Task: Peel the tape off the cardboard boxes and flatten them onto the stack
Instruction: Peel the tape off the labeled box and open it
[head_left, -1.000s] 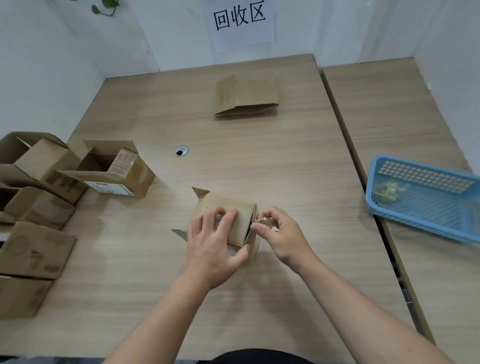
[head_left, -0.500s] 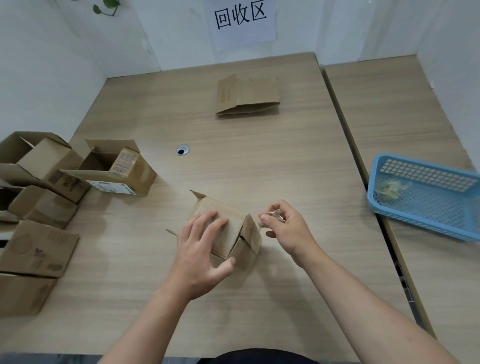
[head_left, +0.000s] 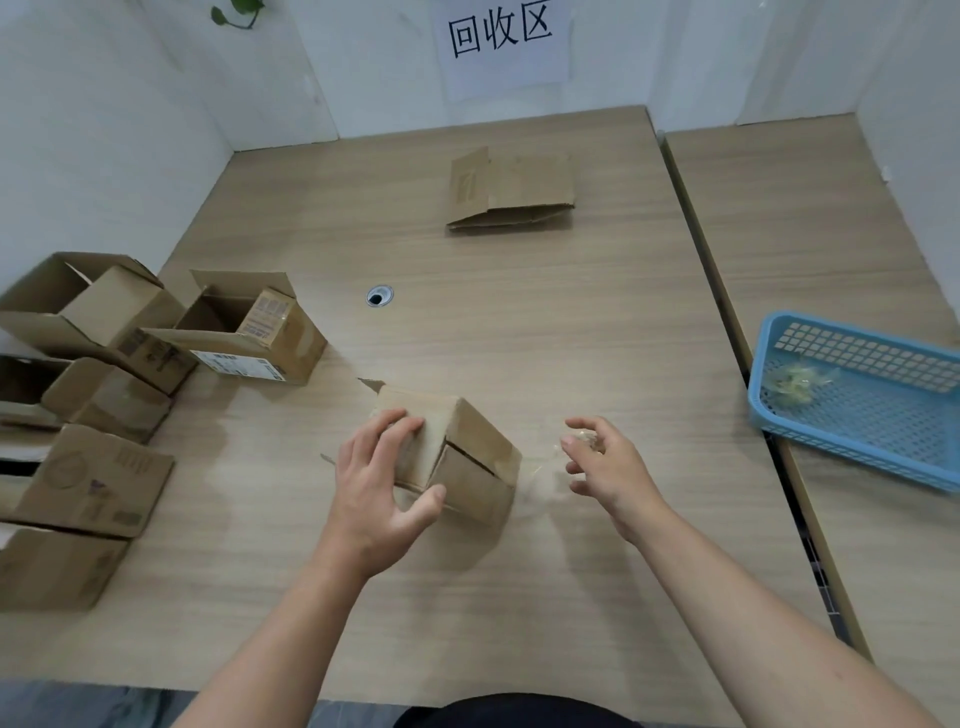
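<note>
Table: A pale wood-grain table (head_left: 519, 322) fills the view, with a round cable hole (head_left: 379, 296) near its middle. A second table (head_left: 831, 234) in the same finish butts against its right edge.
Room: White walls close in on three sides. A paper sign (head_left: 501, 39) printed with three characters hangs on the far wall.
Stack: Flattened cardboard (head_left: 511, 189) lies at the table's far side, below the sign.
Waiting: Open cartons (head_left: 244, 332) crowd the left edge.
Basket: A blue basket (head_left: 883, 431) sits on the second table, with a wad of used tape (head_left: 795, 382) inside.
Box: A small cardboard box (head_left: 472, 462) rests tilted at near centre.
Left hand: The left hand (head_left: 379, 483) grips the box, fingers spread over its top and thumb against the near face.
Right hand: The right hand (head_left: 605, 465) hovers just right of the box and clear of it. Its curled fingers pinch crumpled clear tape (head_left: 584, 439), and whether the strip is still attached to the box cannot be told.
</note>
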